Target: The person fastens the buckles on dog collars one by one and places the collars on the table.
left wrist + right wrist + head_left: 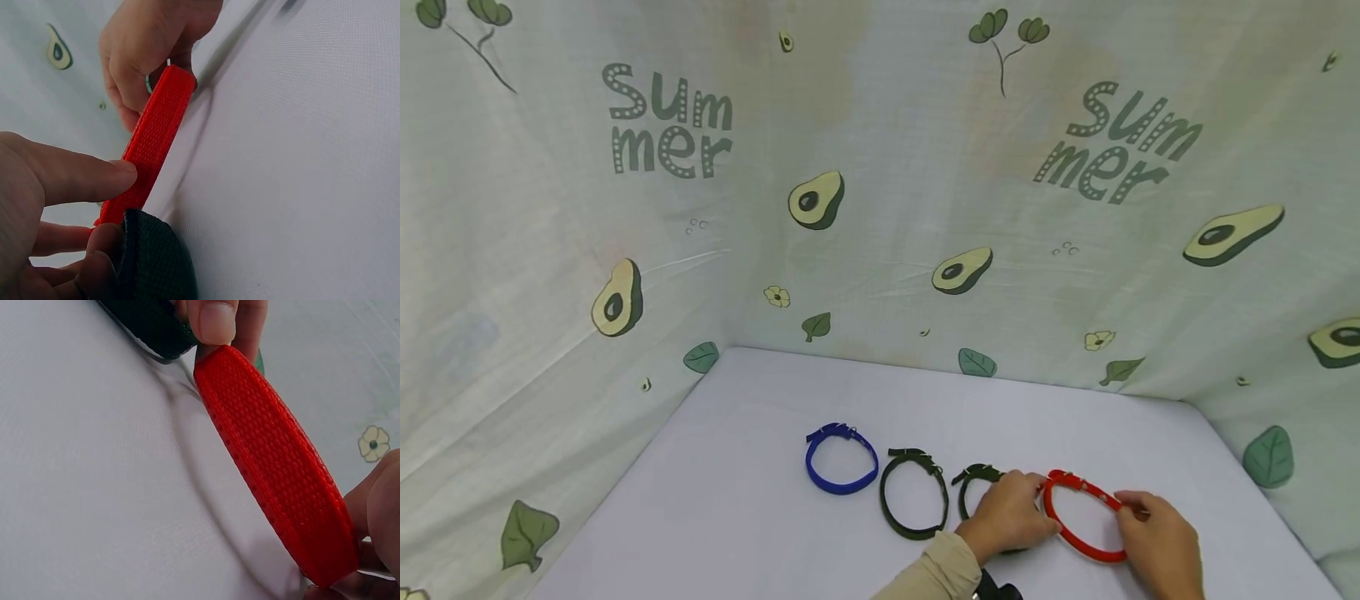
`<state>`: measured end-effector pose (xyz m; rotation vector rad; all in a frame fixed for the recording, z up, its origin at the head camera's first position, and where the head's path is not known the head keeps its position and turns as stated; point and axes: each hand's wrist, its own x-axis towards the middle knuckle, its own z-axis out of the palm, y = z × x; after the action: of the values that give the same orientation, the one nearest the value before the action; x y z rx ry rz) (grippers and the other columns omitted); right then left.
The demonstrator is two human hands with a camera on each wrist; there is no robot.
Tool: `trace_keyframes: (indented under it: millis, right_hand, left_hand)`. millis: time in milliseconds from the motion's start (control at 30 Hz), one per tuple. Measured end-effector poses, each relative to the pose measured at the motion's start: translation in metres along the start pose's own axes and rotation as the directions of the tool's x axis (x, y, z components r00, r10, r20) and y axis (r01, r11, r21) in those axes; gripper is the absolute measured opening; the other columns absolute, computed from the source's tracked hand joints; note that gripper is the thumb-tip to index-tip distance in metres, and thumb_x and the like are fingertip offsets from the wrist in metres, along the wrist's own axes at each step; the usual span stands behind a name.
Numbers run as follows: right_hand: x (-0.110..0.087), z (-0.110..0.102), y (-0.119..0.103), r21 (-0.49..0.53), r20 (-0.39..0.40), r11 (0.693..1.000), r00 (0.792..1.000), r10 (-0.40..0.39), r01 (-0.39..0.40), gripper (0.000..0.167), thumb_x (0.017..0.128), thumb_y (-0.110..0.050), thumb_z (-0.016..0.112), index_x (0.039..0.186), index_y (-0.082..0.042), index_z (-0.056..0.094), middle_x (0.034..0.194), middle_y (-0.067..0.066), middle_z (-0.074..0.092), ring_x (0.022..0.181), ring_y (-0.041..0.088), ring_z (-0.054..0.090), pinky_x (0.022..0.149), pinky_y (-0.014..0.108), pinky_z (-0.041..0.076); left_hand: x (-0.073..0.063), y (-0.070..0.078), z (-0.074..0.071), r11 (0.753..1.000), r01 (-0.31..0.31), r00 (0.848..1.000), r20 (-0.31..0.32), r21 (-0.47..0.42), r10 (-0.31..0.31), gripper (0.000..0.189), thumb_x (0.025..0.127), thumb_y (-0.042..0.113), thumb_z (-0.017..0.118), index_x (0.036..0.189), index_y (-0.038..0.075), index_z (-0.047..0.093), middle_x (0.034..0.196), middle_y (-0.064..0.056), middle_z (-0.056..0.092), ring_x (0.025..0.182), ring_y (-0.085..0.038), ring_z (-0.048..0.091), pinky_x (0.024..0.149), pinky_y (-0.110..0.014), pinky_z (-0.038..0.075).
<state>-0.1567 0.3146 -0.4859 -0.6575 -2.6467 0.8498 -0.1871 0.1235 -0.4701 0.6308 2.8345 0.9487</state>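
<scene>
A red buckled collar (pixel 1088 550), curved into a ring, is held between both hands above the white table. My left hand (pixel 1017 510) pinches its left side, thumb on the outer face in the left wrist view. My right hand (pixel 1163 546) grips the right side of the ring. Right by the left fingers stands a dark green collar (pixel 159 262); in the head view the left hand partly covers this nearer green collar (pixel 977 472). In the right wrist view the red webbing (pixel 269 456) spans between the two hands, its lower edge close to the tabletop.
To the left on the white table (pixel 715 500) lie another dark green collar (pixel 885 502) and a blue collar (pixel 844 487), both in rings with buckles at the back. A printed cloth (pixel 880 150) hangs behind the table and along its sides.
</scene>
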Motion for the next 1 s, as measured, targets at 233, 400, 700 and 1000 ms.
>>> trace_keyframes:
  millis: [233,400,700,1000]
  right_hand:
    - [0.0015,0.0022,0.0019,0.002,-0.002,0.999,0.999,0.038,-0.038,0.026,0.088,0.001,0.057,0.110,0.007,0.068,0.098,0.022,0.065,0.087,0.032,0.056,0.065,0.041,0.047]
    - [0.0027,0.0025,0.0027,0.006,-0.006,0.999,0.999,0.048,-0.048,0.027,0.088,0.001,0.057,0.112,0.007,0.067,0.097,0.022,0.066,0.086,0.032,0.057,0.063,0.039,0.047]
    - [0.0001,-0.0009,0.0023,0.002,-0.032,1.000,0.999,0.030,-0.030,0.026,0.087,-0.003,0.058,0.111,0.005,0.068,0.095,0.021,0.068,0.086,0.033,0.061,0.067,0.042,0.044]
    - [0.0006,0.0026,0.0037,0.055,-0.012,0.998,0.999,0.033,-0.033,0.032,0.092,-0.005,0.059,0.120,0.008,0.061,0.099,0.023,0.067,0.087,0.032,0.061,0.067,0.041,0.052]
  left_hand:
    - [0.0012,0.0017,0.0011,1.000,0.006,1.000,0.013,0.000,-0.006,0.044,0.075,0.032,0.087,0.117,0.025,0.073,0.084,0.009,0.056,0.073,-0.003,0.049,0.065,-0.021,0.045]
    - [0.0014,0.0035,-0.0006,0.999,0.031,0.999,0.013,0.005,-0.031,0.047,0.075,0.034,0.086,0.119,0.026,0.071,0.087,0.008,0.057,0.074,-0.003,0.050,0.067,-0.022,0.047]
    - [0.0022,0.0050,-0.0005,0.997,0.074,0.997,0.036,-0.035,-0.073,0.043,0.081,0.040,0.083,0.119,0.021,0.073,0.087,0.007,0.054,0.071,-0.005,0.049,0.064,-0.024,0.046]
    - [-0.0021,0.0016,-0.0073,0.995,0.050,0.999,0.017,-0.083,-0.049,0.036,0.085,0.037,0.079,0.116,0.020,0.073,0.088,0.007,0.053,0.074,-0.004,0.049,0.066,-0.024,0.045]
